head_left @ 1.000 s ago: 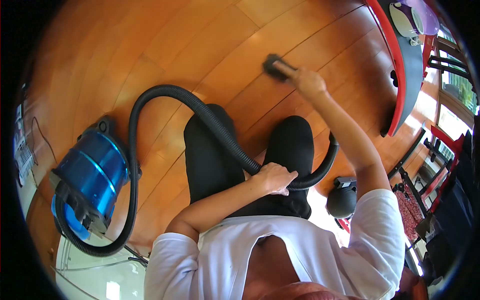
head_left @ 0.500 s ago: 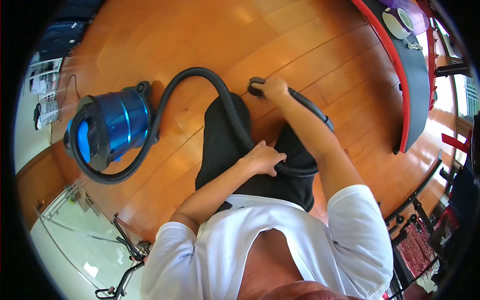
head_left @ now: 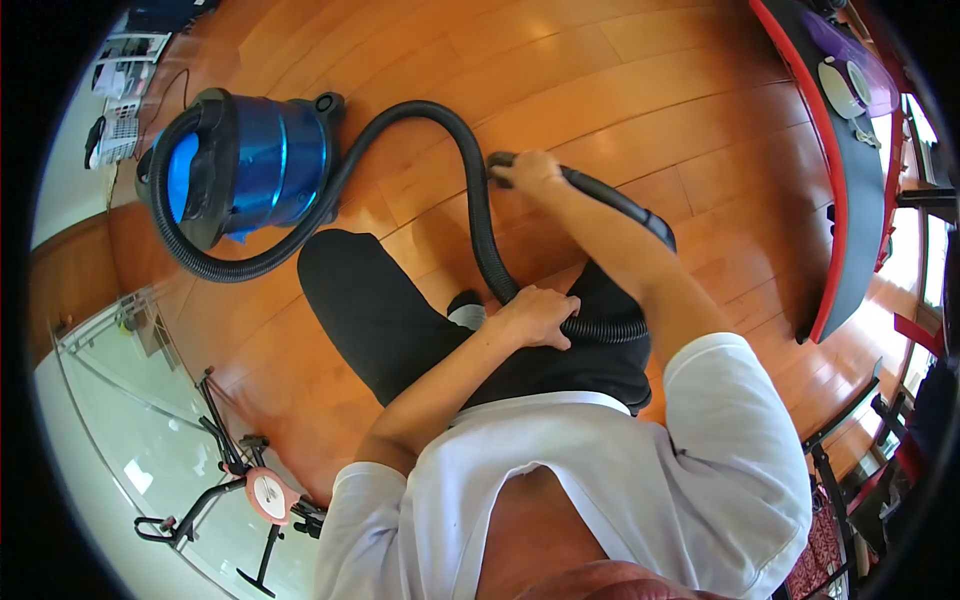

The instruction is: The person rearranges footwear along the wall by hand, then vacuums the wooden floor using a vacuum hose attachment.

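A blue and black canister vacuum cleaner [head_left: 262, 160] stands on the wooden floor at the left. Its ribbed black hose [head_left: 478, 215] loops across to my lap. My left hand [head_left: 538, 318] is wrapped round the hose above my thighs. Farther forward, my right hand [head_left: 534, 176] grips the vacuum's black wand [head_left: 620, 205], close to its brush end [head_left: 500, 163]. The wand's other end curves back behind my right forearm, where its join to the hose is partly hidden.
A red-edged, dark padded bench [head_left: 845, 200] stands at the right with a white and purple appliance [head_left: 845, 85] on it. An exercise bike [head_left: 268, 494] is at the lower left, beside a glass panel [head_left: 130, 400]. White baskets [head_left: 120, 130] sit at the upper left.
My left leg has swung out to the left, and a foot now shows beneath it. The view has shifted, bringing more of the exercise bike in. Both hands keep their grips.
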The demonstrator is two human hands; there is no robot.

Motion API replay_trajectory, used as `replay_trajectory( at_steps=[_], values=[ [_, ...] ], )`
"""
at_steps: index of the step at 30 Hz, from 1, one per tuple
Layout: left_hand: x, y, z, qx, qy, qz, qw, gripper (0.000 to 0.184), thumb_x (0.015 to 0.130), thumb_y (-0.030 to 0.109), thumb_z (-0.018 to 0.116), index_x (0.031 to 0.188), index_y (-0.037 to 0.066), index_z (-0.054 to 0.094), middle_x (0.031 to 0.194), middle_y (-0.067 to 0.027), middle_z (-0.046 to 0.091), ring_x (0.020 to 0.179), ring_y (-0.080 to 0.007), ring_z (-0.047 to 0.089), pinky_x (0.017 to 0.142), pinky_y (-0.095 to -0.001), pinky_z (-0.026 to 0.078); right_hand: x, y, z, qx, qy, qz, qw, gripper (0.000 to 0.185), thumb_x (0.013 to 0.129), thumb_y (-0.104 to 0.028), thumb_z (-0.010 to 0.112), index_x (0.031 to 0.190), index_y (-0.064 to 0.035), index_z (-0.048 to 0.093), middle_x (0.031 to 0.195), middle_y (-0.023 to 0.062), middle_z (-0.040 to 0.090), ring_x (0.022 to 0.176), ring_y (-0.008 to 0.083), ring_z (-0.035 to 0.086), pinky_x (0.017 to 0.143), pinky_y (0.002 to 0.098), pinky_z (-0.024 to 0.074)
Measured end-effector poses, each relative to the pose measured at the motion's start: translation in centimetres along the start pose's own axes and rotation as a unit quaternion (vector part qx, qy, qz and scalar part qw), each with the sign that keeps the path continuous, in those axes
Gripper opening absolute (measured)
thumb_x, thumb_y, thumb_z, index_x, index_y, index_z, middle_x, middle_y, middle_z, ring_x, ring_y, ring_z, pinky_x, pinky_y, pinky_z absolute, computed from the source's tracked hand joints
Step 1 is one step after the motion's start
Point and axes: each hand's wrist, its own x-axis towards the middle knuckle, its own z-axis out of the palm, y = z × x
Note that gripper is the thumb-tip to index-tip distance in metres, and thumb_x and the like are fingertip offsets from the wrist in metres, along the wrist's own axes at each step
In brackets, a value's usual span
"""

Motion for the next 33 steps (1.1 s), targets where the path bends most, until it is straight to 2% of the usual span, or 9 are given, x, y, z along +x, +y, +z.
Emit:
replay_trajectory(
  at_steps=[3, 6, 12, 16, 19, 22, 25, 30, 33],
  values=[
    [-1.1, -0.8, 0.9, -0.010, 0.050, 0.003, 0.999, 0.045, 0.068, 0.030, 0.075, 0.105, 0.008, 0.062, 0.099, -0.0079, 0.067, 0.100, -0.0276, 0.062, 0.085, -0.0447, 0.045, 3.8, -5.1, 0.0, -0.088, -0.043, -0.012, 0.995, 0.040, 0.097, -0.024, 0.048, 0.133, -0.0412, 0.050, 0.126, 0.0030, 0.060, 0.114, 0.0276, 0.060, 0.084, 0.0462, 0.0537],
    [-2.1, -1.5, 1.7, 0.001, 0.079, 0.019, 0.997, 0.045, 0.068, 0.031, 0.075, 0.105, 0.009, 0.061, 0.098, -0.0069, 0.065, 0.098, -0.0269, 0.062, 0.082, -0.0428, 0.044, 4.0, -1.8, 1.0, -0.046, -0.027, -0.035, 0.998, 0.047, 0.097, -0.022, 0.049, 0.137, -0.0457, 0.044, 0.126, 0.0021, 0.060, 0.114, 0.0273, 0.060, 0.083, 0.0459, 0.0538],
    [-1.4, -0.2, 2.3, 0.010, 0.102, 0.064, 0.993, 0.044, 0.068, 0.030, 0.076, 0.104, 0.010, 0.061, 0.091, -0.0076, 0.064, 0.091, -0.0265, 0.062, 0.079, -0.0402, 0.042, -0.3, 6.5, -0.6, -0.008, -0.022, 0.072, 0.997, 0.049, 0.098, -0.027, 0.049, 0.142, -0.0442, 0.037, 0.120, 0.0030, 0.063, 0.107, 0.0254, 0.064, 0.082, 0.0382, 0.0541],
    [-1.7, 0.4, 2.4, -0.007, 0.078, 0.054, 0.995, 0.045, 0.068, 0.029, 0.077, 0.105, 0.009, 0.060, 0.092, -0.0088, 0.065, 0.093, -0.0273, 0.063, 0.081, -0.0422, 0.042, -0.7, 2.2, 0.6, -0.043, 0.017, -0.022, 0.999, 0.049, 0.098, -0.028, 0.048, 0.143, -0.0429, 0.036, 0.120, 0.0027, 0.063, 0.105, 0.0255, 0.065, 0.082, 0.0364, 0.0541],
    [-2.0, 0.3, 3.0, -0.022, 0.072, 0.038, 0.996, 0.046, 0.068, 0.029, 0.077, 0.105, 0.009, 0.060, 0.092, -0.0093, 0.065, 0.093, -0.0278, 0.063, 0.082, -0.0434, 0.043, 2.4, -2.0, 1.2, -0.065, -0.038, -0.008, 0.997, 0.050, 0.098, -0.026, 0.048, 0.142, -0.0449, 0.037, 0.122, 0.0030, 0.063, 0.107, 0.0248, 0.064, 0.084, 0.0364, 0.0533],
    [-2.5, 0.4, 2.9, -0.022, 0.076, 0.030, 0.996, 0.046, 0.068, 0.029, 0.077, 0.106, 0.009, 0.060, 0.092, -0.0089, 0.065, 0.093, -0.0276, 0.063, 0.082, -0.0434, 0.043, 0.7, -0.6, -0.9, -0.025, -0.059, -0.031, 0.997, 0.051, 0.097, -0.024, 0.049, 0.141, -0.0470, 0.038, 0.121, 0.0035, 0.063, 0.109, 0.0247, 0.064, 0.086, 0.0357, 0.0526],
    [-2.4, 0.7, 2.7, -0.012, 0.081, 0.045, 0.996, 0.045, 0.068, 0.029, 0.077, 0.106, 0.010, 0.060, 0.092, -0.0079, 0.065, 0.092, -0.0270, 0.063, 0.081, -0.0429, 0.042, -0.1, 4.7, 0.2, 0.054, -0.037, 0.051, 0.997, 0.056, 0.096, -0.019, 0.049, 0.141, -0.0489, 0.036, 0.123, 0.0047, 0.063, 0.109, 0.0258, 0.064, 0.086, 0.0379, 0.0521],
    [-1.6, 1.1, 2.8, 0.011, 0.083, 0.071, 0.994, 0.043, 0.069, 0.029, 0.077, 0.105, 0.011, 0.061, 0.091, -0.0071, 0.065, 0.091, -0.0263, 0.063, 0.081, -0.0426, 0.042, -2.5, 9.0, 0.6, 0.048, -0.017, 0.172, 0.984, 0.061, 0.092, -0.017, 0.057, 0.140, -0.0489, 0.038, 0.124, 0.0064, 0.062, 0.110, 0.0267, 0.063, 0.086, 0.0386, 0.0514],
    [-1.7, 1.3, 2.6, 0.010, 0.069, 0.079, 0.994, 0.043, 0.069, 0.030, 0.077, 0.105, 0.012, 0.062, 0.091, -0.0075, 0.065, 0.091, -0.0262, 0.063, 0.081, -0.0431, 0.042, -2.2, 8.8, 2.0, 0.023, -0.016, 0.119, 0.993, 0.067, 0.088, -0.022, 0.065, 0.145, -0.0403, 0.035, 0.124, 0.0091, 0.062, 0.108, 0.0271, 0.064, 0.088, 0.0384, 0.0503]
  ],
)
